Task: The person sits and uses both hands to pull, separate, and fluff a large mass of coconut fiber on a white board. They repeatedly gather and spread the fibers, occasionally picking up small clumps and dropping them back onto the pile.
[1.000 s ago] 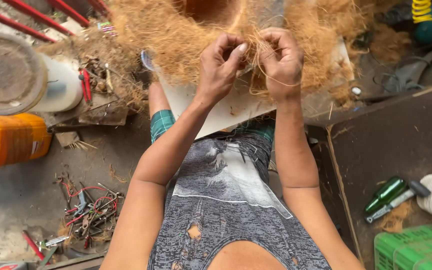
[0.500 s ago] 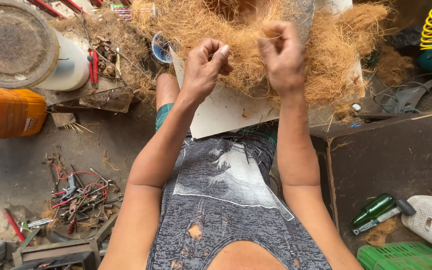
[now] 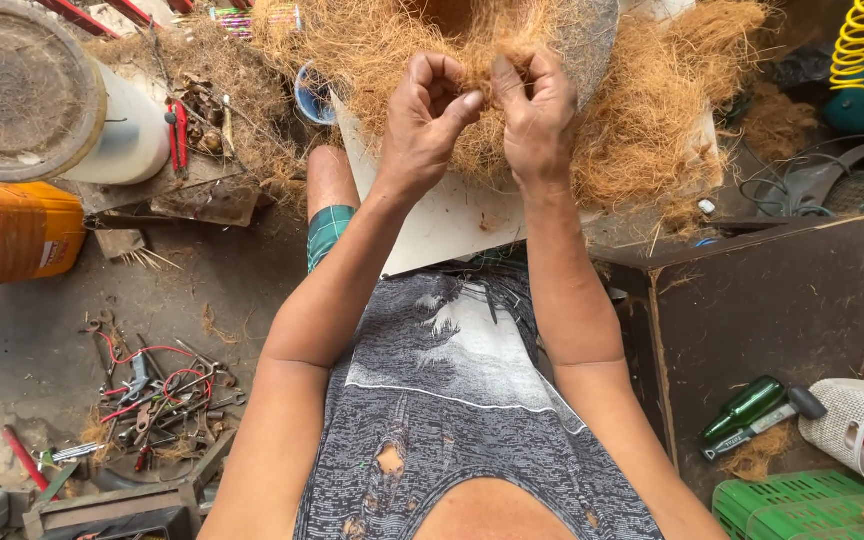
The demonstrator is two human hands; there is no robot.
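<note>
Brown coconut fibre heaped in a loose pile [image 3: 642, 130] lies over a pale flat board [image 3: 442, 225] above the person's lap. Both the left hand [image 3: 427, 115] and the right hand [image 3: 537, 110] pinch a small tuft of that fibre between them, fingertips nearly touching. Scattered metal tools [image 3: 152, 395] lie on the grey floor [image 3: 22, 350], well apart.

Even soft daylight, sharp, slight wide-angle distortion

Rough, dry coconut fibre [image 3: 642, 130]; glossy green glass bottle [image 3: 744, 407].
</note>
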